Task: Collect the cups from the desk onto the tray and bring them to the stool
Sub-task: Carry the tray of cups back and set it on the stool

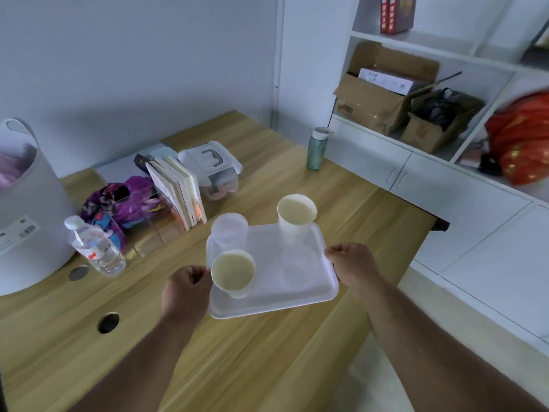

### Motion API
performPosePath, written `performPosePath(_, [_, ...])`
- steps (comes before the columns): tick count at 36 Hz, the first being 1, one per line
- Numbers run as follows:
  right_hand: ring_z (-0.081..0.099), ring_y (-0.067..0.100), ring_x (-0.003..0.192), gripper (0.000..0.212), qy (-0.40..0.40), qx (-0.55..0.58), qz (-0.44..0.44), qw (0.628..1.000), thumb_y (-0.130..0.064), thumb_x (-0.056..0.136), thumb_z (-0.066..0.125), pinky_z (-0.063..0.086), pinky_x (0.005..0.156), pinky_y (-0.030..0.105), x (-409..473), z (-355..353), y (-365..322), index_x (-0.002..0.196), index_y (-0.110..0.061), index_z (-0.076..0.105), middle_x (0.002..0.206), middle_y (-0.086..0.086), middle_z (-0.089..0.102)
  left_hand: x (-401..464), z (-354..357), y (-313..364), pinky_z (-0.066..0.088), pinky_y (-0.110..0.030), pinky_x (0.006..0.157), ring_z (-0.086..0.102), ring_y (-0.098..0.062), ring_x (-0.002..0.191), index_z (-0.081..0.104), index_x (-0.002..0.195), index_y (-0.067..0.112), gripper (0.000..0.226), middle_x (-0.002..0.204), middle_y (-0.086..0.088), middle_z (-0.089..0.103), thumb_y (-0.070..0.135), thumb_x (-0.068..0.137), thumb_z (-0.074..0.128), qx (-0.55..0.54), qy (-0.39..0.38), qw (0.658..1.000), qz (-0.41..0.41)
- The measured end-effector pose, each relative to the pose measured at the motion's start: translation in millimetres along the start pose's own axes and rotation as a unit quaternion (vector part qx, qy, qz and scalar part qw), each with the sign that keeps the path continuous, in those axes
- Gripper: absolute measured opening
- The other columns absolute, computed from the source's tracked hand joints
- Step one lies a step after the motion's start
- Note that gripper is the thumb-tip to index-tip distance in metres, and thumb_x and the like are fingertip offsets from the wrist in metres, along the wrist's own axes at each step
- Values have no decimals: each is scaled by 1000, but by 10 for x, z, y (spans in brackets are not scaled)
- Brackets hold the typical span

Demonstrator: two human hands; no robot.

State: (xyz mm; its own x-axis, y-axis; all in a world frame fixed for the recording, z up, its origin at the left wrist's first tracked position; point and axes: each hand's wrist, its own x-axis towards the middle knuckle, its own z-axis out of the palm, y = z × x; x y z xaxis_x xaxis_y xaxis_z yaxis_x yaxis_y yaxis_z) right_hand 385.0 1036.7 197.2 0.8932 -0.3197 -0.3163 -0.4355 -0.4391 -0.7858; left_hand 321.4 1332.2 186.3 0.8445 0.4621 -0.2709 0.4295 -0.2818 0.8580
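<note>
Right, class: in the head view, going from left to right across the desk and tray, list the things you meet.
White basket → clear water bottle → left hand → near paper cup → far paper cup → right hand, both hands gripping the tray.

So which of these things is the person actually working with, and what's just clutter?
In use: tray, held by left hand and right hand; two paper cups; clear cup.

Lying about: water bottle, green bottle, books, storage box, white basket.
</note>
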Motion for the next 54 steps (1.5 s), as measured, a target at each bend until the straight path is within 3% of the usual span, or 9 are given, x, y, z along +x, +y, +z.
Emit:
performPosePath(6, [63,25,66,17,44,22,37,998,-18,87,68,58,70,41,-195,-369,255,77,-8,78,69,7,71,-125,219,151,52,-34,60,66,-22,65,79,80,16,14,74,-6,80,24,90,73,-14,-53,998,20])
performPosePath(11, [60,24,64,25,85,67,73,991,-21,86,68,52,64,37,-409,-794,591,79,2,73,65,17,65,-274,549,265,54,-36,62,71,-24,69,80,80,19,15,75,-4,81,25,92,74,8,-103,993,51])
performPosePath(18, [60,23,63,24,139,105,93,980,-16,86,67,56,63,38,-730,-1445,1075,75,4,73,68,11,69,-708,1083,469,56,-37,66,72,-28,74,81,84,18,14,78,-4,80,23,93,71,37,-163,982,91])
performPosePath(23, [57,23,63,32,190,129,112,967,-23,79,69,52,62,39,-977,-1969,1500,83,9,72,73,28,69,-1158,1510,595,50,-30,58,68,-24,68,80,83,17,16,76,-4,79,18,95,68,48,-210,969,118])
performPosePath(31, [58,23,63,28,239,166,128,948,-23,79,70,52,62,39,-1449,-2730,2221,76,5,74,63,16,66,-2041,2071,762,47,-29,57,65,-20,67,79,87,18,17,78,-4,78,20,97,66,70,-258,950,164])
performPosePath(36, [53,21,63,43,261,188,131,938,-30,71,66,47,62,38,-1755,-3196,2679,83,11,70,66,23,59,-2611,2410,811,54,-35,62,67,-21,66,80,75,23,22,72,-5,79,19,93,69,67,-281,942,173])
performPosePath(43, [54,24,64,34,293,200,144,924,-22,77,68,47,61,38,-2222,-3951,3386,84,11,71,70,28,63,-3528,2955,841,44,-34,59,55,-20,63,78,80,1,25,80,-20,75,21,93,70,78,-308,929,192])
performPosePath(49, [53,25,61,27,327,204,159,909,-21,78,69,48,61,37,-2651,-4597,3967,72,6,73,64,22,64,-4359,3457,890,46,-30,56,62,-16,62,79,71,25,25,63,-1,76,20,94,69,90,-342,909,220])
performPosePath(54, [53,25,64,25,355,208,170,895,-18,82,69,46,62,37,-2974,-5090,4451,71,3,75,66,22,65,-4967,3894,896,49,-29,58,67,-17,70,79,82,26,18,78,2,78,20,95,68,91,-380,891,234])
